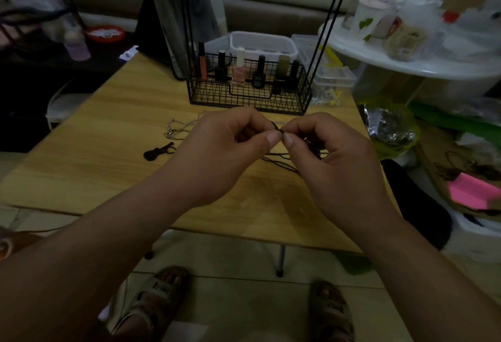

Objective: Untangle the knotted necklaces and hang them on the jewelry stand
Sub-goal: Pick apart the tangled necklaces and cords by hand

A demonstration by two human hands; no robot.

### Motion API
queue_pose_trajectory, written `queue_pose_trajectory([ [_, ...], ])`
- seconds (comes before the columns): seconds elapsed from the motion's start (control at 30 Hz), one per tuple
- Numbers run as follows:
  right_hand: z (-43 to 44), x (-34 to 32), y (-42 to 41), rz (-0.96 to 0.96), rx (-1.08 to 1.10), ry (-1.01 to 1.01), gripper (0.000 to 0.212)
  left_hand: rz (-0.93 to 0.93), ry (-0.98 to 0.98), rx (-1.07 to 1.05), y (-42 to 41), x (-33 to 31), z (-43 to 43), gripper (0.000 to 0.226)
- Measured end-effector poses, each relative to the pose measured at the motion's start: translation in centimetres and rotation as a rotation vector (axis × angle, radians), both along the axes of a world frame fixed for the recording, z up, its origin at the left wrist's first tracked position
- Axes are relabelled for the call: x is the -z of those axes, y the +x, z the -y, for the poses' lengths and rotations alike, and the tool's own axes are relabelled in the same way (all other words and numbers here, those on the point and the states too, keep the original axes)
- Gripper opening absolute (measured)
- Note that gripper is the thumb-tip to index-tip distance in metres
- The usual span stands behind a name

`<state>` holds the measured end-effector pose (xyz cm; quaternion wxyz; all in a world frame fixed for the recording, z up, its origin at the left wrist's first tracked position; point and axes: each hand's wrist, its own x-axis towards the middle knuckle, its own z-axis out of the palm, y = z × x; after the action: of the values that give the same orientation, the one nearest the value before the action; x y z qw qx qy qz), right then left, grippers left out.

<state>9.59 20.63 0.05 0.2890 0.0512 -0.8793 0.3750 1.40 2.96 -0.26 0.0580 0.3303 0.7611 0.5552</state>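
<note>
My left hand (230, 149) and my right hand (325, 157) meet above the wooden table (108, 151), thumbs and forefingers pinching a small knot in a black cord necklace (279, 158). Loose loops of that cord trail on the table below my right hand. To the left lies a silver chain necklace (179, 126), and nearer me a black guitar-shaped pendant (158, 151). The black wire jewelry stand (249, 94) is a basket base with thin uprights rising out of view, standing just behind my hands.
Several nail polish bottles (240, 71) stand in the basket. Behind it are white plastic tubs (261, 44) and a clear box (333, 78). A cluttered white round table (406, 62) and bags crowd the right. My sandalled feet show below the table edge.
</note>
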Motion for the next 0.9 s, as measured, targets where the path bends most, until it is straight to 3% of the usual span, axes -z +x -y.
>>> queue_pose_trajectory([
  [0.27,0.4,-0.3,0.2,-0.029,-0.006,0.003,0.006,0.090,0.081,0.072,0.0,-0.4,-0.1,0.010],
  [0.4,0.9,-0.3,0.4,0.011,0.004,-0.108,0.013,0.135,0.115,0.030,-0.2,-0.3,-0.3,0.010],
  [0.57,2.1,0.4,0.3,0.088,0.024,-0.237,0.011,0.356,0.242,-0.022,0.8,0.3,-1.5,0.013],
  [0.73,2.5,0.7,0.1,0.138,0.102,-0.183,0.017,0.499,0.301,-0.029,1.4,1.2,-2.4,0.012],
  [0.9,1.3,0.0,0.1,0.055,0.156,-0.092,0.007,0.515,0.291,-0.043,0.7,0.9,-2.2,0.019],
])
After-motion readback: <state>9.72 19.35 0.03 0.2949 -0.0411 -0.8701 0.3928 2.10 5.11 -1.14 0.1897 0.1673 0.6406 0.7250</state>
